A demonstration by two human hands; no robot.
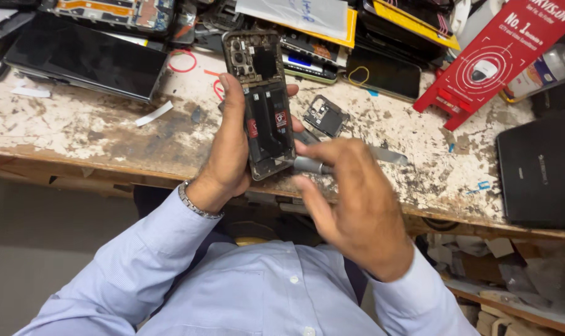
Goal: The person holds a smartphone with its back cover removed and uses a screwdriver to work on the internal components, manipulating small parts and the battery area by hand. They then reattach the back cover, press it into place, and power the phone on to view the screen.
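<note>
My left hand [226, 155] grips an opened smartphone [262, 99] with its back cover off, holding it upright above the worn workbench [96, 124]. Its black battery and camera module are exposed. My right hand [351, 199] is closed around a thin metal screwdriver [310, 165], whose tip touches the phone's lower right edge. A small black cover plate [324, 116] lies on the bench just right of the phone. A metal tweezer blade [388, 155] lies behind my right hand.
A dark tablet [86, 56] lies at back left. Phone parts, a black phone [385, 74] and yellow envelopes crowd the back. A red printed card [500, 56] leans at right, near a clear bottle [543, 71]. A black laptop-like case [537, 174] lies far right.
</note>
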